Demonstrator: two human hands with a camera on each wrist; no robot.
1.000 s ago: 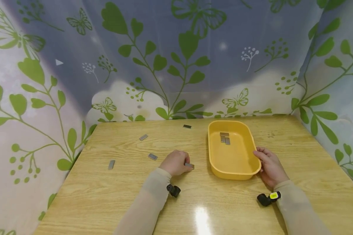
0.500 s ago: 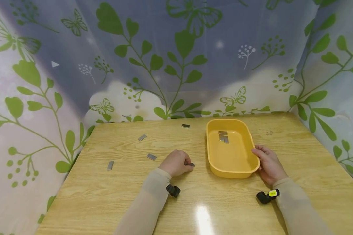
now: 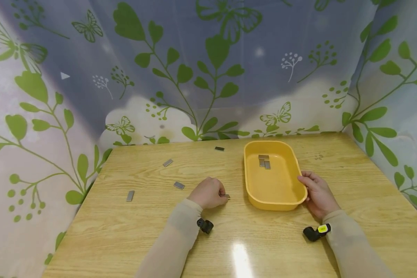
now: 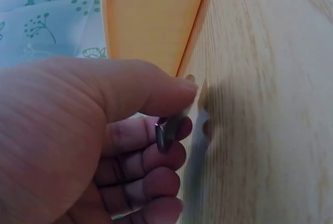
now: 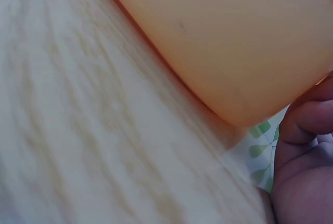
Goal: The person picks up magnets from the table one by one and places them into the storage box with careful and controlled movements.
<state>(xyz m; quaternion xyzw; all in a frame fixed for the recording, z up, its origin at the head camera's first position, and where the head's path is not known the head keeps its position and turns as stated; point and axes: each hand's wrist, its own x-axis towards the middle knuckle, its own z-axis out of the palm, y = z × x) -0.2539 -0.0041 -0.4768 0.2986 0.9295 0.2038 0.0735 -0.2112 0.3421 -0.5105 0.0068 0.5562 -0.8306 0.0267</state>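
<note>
My left hand (image 3: 207,194) pinches a small flat grey metal bar (image 4: 167,131) between thumb and fingertips, low over the table just left of a yellow plastic tub (image 3: 276,202). In the left wrist view the bar stands tilted, its far part hidden behind the thumb. My right hand (image 3: 317,195) grips the tub's right rim near the front corner, thumb on top and fingers down outside the wall. Inside the tub, three similar bars (image 3: 263,157) lie close together towards the back. The right wrist view shows the tub's outer wall (image 5: 223,42) and curled fingers (image 5: 307,122).
Several more bars lie spread on the wooden table (image 3: 153,231): a grey bar (image 3: 179,185) just left of my left hand, another bar (image 3: 130,195) at far left, one bar (image 3: 168,163) behind, and a darker bar (image 3: 219,148) near the back. A patterned cloth (image 3: 180,77) walls the table's back and sides.
The bar in my left fingers has turned, and less of it shows past the fingertips now. The right hand and tub hold their places; the head view has shifted slightly.
</note>
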